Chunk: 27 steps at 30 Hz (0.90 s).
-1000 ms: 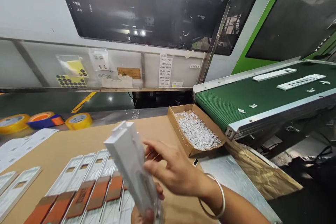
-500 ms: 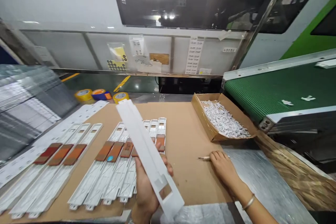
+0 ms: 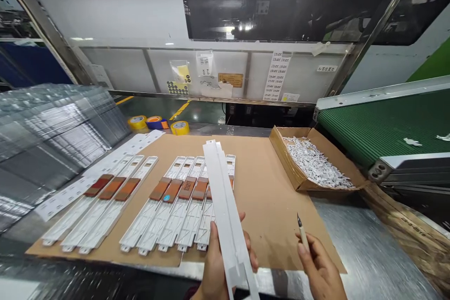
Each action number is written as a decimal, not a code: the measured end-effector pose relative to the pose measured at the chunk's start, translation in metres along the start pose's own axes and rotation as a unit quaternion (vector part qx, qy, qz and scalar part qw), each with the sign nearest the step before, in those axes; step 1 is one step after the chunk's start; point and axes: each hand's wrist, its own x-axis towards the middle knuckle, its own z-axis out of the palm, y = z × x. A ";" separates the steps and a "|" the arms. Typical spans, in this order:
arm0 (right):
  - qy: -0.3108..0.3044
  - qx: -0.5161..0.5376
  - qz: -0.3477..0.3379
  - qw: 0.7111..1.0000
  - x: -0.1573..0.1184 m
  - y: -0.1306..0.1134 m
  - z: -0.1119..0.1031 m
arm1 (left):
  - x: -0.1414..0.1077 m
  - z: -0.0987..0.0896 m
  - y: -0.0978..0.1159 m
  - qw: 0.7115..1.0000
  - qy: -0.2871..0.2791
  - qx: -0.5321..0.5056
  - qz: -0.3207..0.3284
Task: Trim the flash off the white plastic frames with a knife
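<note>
My left hand [image 3: 215,262] is closed around a long white plastic strip [image 3: 225,201], held up and tilted, with a rectangular cut-out near its lower end. In my right hand [image 3: 321,267] is a craft knife [image 3: 301,230] with a pale handle, its dark blade pointing up and away from me. The knife and the strip are apart. Behind the strip, a row of similar white strips [image 3: 168,220] lies on the cardboard sheet [image 3: 260,168], each crossed by a reddish-brown block [image 3: 187,188]. The held strip partly hides that row's right end.
Three more white strips with brown blocks [image 3: 127,189] lie at the left. A cardboard box [image 3: 288,164] of small white pieces stands at the right, beside a green conveyor belt [image 3: 379,117]. Tape rolls [image 3: 180,127] sit at the back; stacked clear plastic trays [image 3: 70,122] stand far left.
My right hand has lifted the knife off the cardboard and brought it nearer to me, blade up. The strip in my left hand now stands more upright. The view has shifted left.
</note>
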 end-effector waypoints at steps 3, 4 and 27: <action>-0.006 0.070 0.037 0.997 -0.014 -0.026 0.008 | -0.006 -0.008 -0.009 0.998 -0.049 0.013 -0.027; -0.007 0.081 0.048 0.996 -0.017 -0.034 0.010 | -0.007 -0.010 -0.013 0.997 -0.064 0.015 -0.037; -0.043 0.144 0.082 0.985 -0.033 -0.084 0.016 | -0.013 -0.031 -0.044 0.982 -0.156 0.019 -0.104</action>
